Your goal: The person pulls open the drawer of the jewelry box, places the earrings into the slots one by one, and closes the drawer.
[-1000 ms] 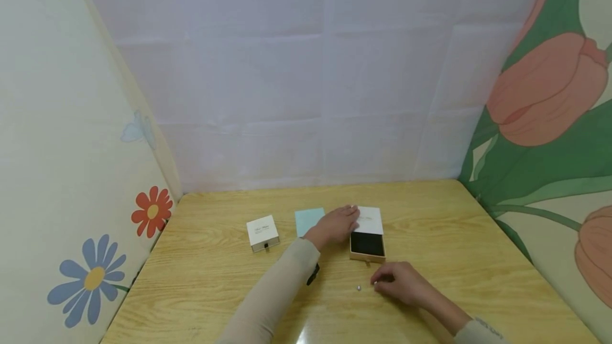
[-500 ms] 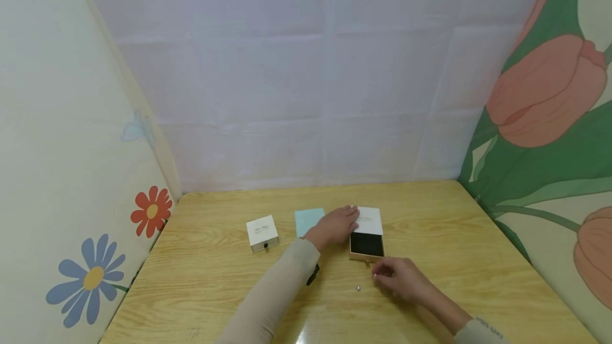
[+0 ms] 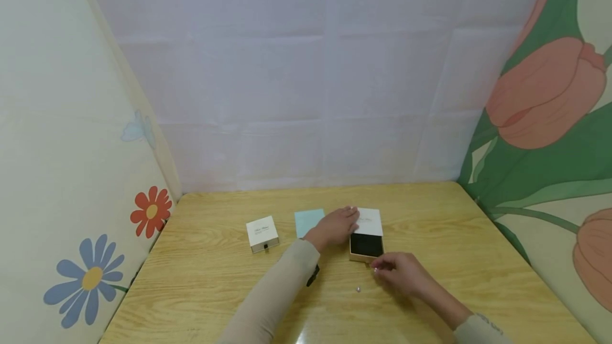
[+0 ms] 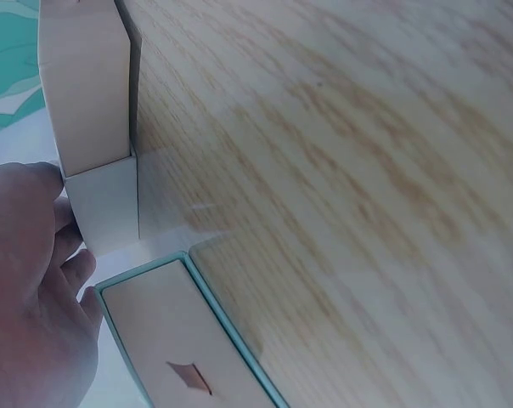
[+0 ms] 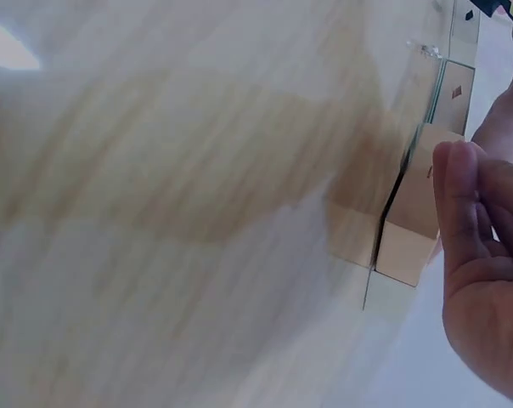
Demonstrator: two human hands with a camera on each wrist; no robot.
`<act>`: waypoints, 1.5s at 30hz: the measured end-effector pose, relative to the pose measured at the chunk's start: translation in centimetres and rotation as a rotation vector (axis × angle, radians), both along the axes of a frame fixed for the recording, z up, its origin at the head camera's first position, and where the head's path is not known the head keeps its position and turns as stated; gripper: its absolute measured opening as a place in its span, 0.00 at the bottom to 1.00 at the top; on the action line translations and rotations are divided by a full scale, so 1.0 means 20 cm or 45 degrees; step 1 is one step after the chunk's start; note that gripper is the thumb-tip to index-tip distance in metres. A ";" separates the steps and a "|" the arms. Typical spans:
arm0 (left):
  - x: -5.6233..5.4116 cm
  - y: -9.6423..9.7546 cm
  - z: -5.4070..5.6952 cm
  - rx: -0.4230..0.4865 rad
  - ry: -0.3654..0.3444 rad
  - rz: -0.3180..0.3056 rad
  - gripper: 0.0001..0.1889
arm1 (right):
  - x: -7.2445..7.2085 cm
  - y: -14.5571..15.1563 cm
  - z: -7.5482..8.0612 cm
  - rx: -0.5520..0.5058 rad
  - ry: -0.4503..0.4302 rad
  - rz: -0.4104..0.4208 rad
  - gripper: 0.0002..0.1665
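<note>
My left hand [image 3: 334, 224] holds the left side of a white drawer box [image 3: 368, 221], its thumb and fingers against the sleeve. The drawer [image 3: 366, 258] is slid out toward me and shows a black lining. In front of it, my right hand [image 3: 399, 272] has thumb and fingertips pinched together around a tiny pale piece, whose kind I cannot tell. Nearer to me, a small shiny thing [image 3: 358, 289] lies on the table. In the right wrist view the pinched fingertips [image 5: 460, 157] overlap the tan drawer side [image 5: 414, 191].
A light blue box [image 3: 308, 221] sits left of the white one, partly behind my left hand; its pull tab [image 4: 191, 376] shows in the left wrist view. Farther left stands a second white drawer box [image 3: 263, 232]. Beneath them is a wood-grain table [image 3: 201, 280], with a white cloth [image 3: 253, 94] behind.
My right hand has moved a little away from me, up to the front of the drawer, its fingers staying pinched. The left hand, boxes and shiny thing have kept their places.
</note>
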State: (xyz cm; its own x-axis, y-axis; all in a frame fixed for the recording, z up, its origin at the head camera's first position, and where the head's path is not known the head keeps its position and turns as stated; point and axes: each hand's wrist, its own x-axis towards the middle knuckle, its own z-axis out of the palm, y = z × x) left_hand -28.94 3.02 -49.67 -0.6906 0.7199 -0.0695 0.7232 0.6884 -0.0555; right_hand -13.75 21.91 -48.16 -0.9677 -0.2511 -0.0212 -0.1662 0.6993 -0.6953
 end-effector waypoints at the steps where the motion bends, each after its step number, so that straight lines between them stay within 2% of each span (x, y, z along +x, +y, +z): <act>1: 0.00 0.00 0.00 0.000 -0.003 0.002 0.29 | 0.00 0.00 0.00 0.006 -0.005 -0.012 0.08; 10: 0.00 0.00 0.00 0.014 -0.015 0.017 0.29 | -0.04 0.00 0.05 -0.041 -0.027 -0.182 0.07; 15: 0.00 0.00 0.01 0.022 -0.015 0.017 0.29 | -0.08 0.00 0.05 -0.033 0.008 -0.259 0.06; 25: 0.01 0.00 0.01 0.023 -0.039 0.025 0.29 | -0.14 0.03 0.03 -0.057 0.091 -0.280 0.05; 30: 0.01 0.00 0.01 0.032 -0.039 0.023 0.29 | -0.17 0.03 0.01 0.003 0.110 -0.298 0.05; 45: -0.01 0.01 -0.01 0.031 -0.032 0.027 0.29 | -0.22 0.02 -0.02 0.017 0.071 -0.321 0.05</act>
